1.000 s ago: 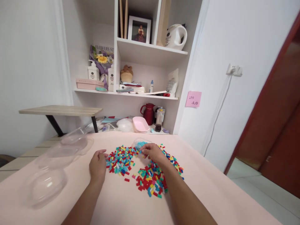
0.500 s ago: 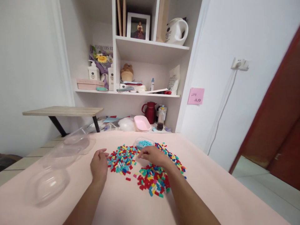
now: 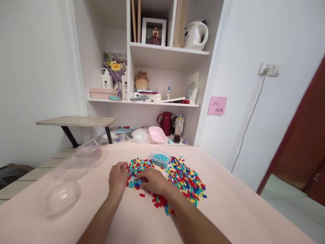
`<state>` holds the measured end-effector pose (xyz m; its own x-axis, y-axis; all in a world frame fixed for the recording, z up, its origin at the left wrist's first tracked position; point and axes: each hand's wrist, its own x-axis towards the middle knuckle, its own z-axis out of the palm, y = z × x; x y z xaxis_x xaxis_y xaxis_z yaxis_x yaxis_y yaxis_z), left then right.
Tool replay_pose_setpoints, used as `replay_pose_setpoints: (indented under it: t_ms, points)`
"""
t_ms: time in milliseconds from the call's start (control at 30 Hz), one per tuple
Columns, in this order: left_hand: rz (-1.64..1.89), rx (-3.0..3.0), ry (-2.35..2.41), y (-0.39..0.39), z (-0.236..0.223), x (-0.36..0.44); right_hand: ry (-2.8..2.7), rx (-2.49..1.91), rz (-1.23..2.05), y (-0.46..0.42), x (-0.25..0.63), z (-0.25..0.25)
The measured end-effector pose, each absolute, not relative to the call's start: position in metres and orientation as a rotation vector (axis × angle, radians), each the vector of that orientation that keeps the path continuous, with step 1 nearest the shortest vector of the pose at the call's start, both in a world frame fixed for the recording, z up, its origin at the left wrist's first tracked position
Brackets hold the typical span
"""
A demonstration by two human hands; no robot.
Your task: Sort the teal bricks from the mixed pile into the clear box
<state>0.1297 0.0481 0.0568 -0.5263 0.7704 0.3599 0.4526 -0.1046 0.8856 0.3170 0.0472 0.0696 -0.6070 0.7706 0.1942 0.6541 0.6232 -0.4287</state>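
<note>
A spread of small coloured bricks in red, blue, yellow, green and white lies on the pink table. Behind it stands a small clear tub holding only light-blue bricks. My right hand rests on the left part of the pile, palm down, fingers curled and pinched onto bricks near its left edge. My left hand lies on the table at the pile's left edge, fingers curled loosely, touching the outermost bricks. A single red brick lies apart in front of my hands.
Several clear plastic tubs and lids lie on the table's left side. Beyond the table a white shelf unit holds bottles, a kettle and a photo frame. A pink basin and red jug stand below. A wooden shelf juts out at left.
My right hand has drawn back from the blue-brick tub and moved left and nearer onto the pile. My left hand has barely shifted. The camera has turned slightly.
</note>
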Motion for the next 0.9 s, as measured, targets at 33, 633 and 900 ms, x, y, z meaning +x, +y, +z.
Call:
replay_pose_setpoints:
  t_ms: [33,633,900]
  points:
    - [1.663,1.376,1.898,0.044,0.057,0.132,-2.456,-1.154,0.488,0.048,0.316,0.068]
    - [1.54,1.33,1.877,0.037,0.044,0.117,-1.652,-1.233,0.675,0.08,0.362,0.076]
    - [1.564,1.298,1.846,0.041,0.04,0.113,-1.375,-1.233,0.666,0.093,0.393,0.077]
